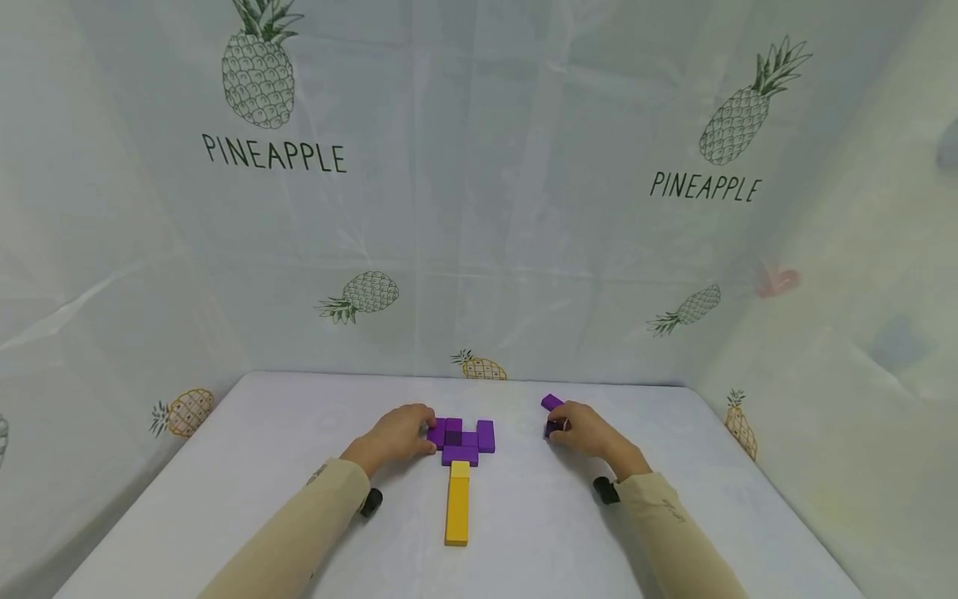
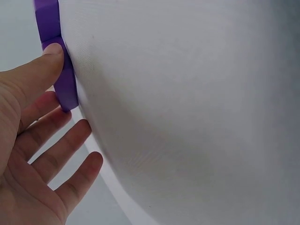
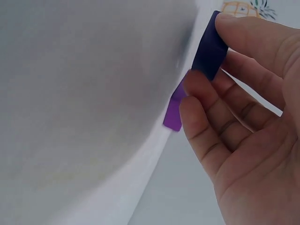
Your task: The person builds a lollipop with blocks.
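Note:
My left hand (image 1: pixel 400 433) grips the leftmost purple block (image 1: pixel 437 435) of a flat cluster, its thumb (image 2: pixel 54 54) on one side and its forefinger behind. The ring and little fingers spread away from the block. Beside it in the cluster sit several more purple blocks, including a front one (image 1: pixel 460 456) and a right-hand one (image 1: pixel 486 437). To the right, apart from the cluster, my right hand (image 1: pixel 587 428) pinches a dark purple block (image 3: pixel 210 49) between thumb and fingers. A loose purple block (image 1: pixel 551 402) lies just beyond those fingers, partly hidden by them.
A long yellow block (image 1: pixel 457 512) runs toward me below the cluster, with a small yellow block (image 1: pixel 460 470) at its far end. Everything lies on a white table (image 1: pixel 359 574). Behind and at the sides hangs a pale sheet (image 1: pixel 479 208) printed with pineapples.

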Tool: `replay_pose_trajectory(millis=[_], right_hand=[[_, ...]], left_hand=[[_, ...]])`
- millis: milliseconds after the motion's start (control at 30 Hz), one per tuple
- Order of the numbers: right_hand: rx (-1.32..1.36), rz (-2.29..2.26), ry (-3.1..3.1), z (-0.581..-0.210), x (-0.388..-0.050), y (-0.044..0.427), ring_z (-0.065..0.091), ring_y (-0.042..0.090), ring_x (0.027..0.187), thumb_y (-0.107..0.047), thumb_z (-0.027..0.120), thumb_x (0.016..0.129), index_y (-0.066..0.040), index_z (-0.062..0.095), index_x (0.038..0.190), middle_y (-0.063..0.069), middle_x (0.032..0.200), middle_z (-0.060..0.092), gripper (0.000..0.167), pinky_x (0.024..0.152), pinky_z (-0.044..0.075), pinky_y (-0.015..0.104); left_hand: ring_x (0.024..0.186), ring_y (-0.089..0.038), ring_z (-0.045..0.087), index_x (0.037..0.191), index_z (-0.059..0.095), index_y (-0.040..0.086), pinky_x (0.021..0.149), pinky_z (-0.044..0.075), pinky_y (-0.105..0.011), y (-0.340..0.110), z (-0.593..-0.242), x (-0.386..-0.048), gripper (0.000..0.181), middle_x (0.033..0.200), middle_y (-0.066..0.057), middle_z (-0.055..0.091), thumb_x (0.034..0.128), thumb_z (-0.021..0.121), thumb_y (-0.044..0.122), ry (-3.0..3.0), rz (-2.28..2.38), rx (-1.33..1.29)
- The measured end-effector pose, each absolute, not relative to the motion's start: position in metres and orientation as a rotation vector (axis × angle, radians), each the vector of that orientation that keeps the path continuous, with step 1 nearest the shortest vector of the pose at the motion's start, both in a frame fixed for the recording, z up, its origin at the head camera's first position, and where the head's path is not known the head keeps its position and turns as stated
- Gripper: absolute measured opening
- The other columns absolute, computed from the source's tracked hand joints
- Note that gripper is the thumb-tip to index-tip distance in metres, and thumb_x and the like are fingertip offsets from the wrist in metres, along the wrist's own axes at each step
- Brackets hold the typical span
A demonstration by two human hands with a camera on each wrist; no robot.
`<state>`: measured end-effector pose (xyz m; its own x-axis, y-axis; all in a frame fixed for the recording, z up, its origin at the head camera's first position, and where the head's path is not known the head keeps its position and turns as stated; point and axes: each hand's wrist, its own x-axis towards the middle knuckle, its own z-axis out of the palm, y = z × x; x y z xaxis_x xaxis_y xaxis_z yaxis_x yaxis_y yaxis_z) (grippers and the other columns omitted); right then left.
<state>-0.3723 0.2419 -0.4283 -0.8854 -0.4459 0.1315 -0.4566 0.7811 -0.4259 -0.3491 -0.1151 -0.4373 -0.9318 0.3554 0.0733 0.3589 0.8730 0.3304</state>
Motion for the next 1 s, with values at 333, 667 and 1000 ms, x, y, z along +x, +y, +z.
replay_pose_trajectory(millis=[333,667,1000], right_hand=[[0.888,0.747,-2.866,-0.422,-0.379,0.215,0.053,0.012,0.078,-0.007,0.072,0.082,0.002,0.068,0.109,0.003,0.091,0.062,0.029,0.066,0.047,0.027],[0.948,0.737,-2.890,-0.414,-0.382,0.175,0.055,0.013,0.079,-0.012,0.073,0.083,0.000,0.067,0.113,0.004,0.091,0.063,0.032,0.069,0.049,0.028],[0.993,0.643,-2.904,-0.409,-0.386,0.140,0.055,0.013,0.082,-0.017,0.071,0.086,-0.004,0.067,0.116,0.000,0.096,0.064,0.033,0.072,0.050,0.027]], left_hand=[[0.094,-0.020,0.057,0.104,0.065,0.015,0.091,0.049,-0.041,-0.116,-0.436,-0.347,0.033,0.102,-0.001,0.064,0.0780,0.080,0.030,-3.024,-0.544,-0.586],[0.098,-0.021,0.058,0.104,0.065,0.013,0.093,0.048,-0.042,-0.115,-0.434,-0.347,0.034,0.106,-0.003,0.064,0.0779,0.080,0.029,-3.026,-0.550,-0.576],[0.100,-0.023,0.058,0.105,0.065,0.013,0.094,0.047,-0.043,-0.116,-0.436,-0.348,0.034,0.107,-0.003,0.064,0.0781,0.079,0.029,-3.021,-0.569,-0.596]])
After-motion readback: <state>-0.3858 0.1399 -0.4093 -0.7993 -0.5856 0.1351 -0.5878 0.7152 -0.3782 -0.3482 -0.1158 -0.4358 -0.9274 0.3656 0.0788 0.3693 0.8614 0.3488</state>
